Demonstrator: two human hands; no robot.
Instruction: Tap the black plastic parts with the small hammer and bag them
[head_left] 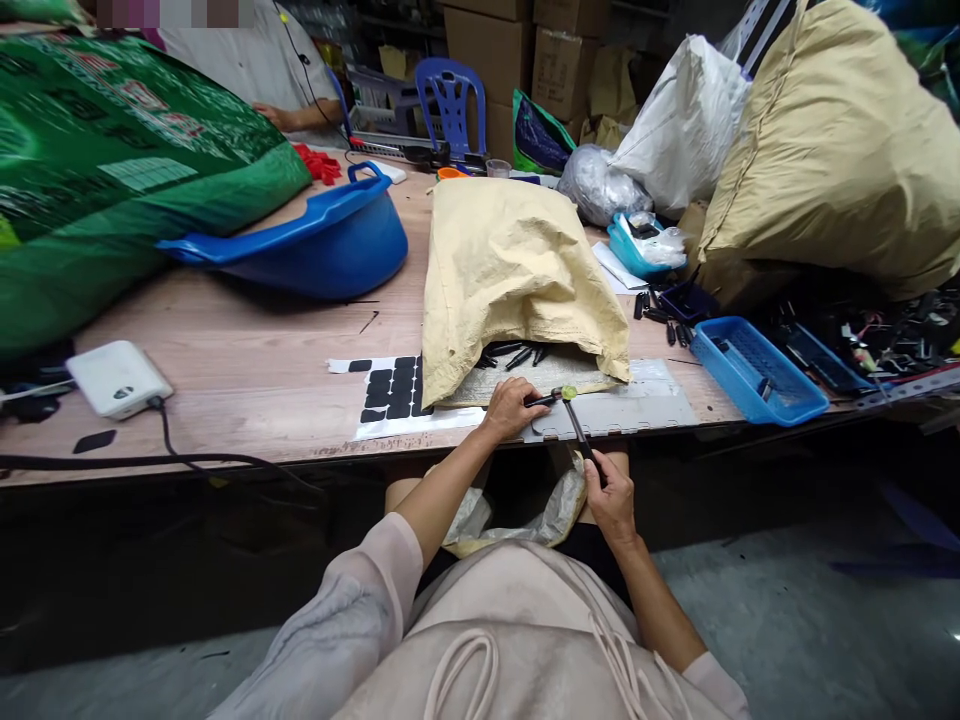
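Note:
My left hand (510, 408) rests at the table's front edge, its fingers closed on a thin black rod-shaped part (540, 401) that points right. In my right hand (611, 498) is the dark handle of a small hammer (577, 425). The hammer's yellow-green head is at the far end of the black part; whether they touch I cannot tell. Just beyond my hands lies a cream sack (517, 250), its mouth towards me, with several black parts (517, 355) inside the opening. Under the work is a flat grey sheet (660, 395). An open sack (559, 510) hangs between my knees.
Black stickers on a white sheet (394, 390) lie to the left, with a blue basin (322, 245), a white box (120, 380) with cables and a green sack (150, 150). On the right are a blue basket (757, 370) and large sacks (840, 160). Another person (240, 70) sits across.

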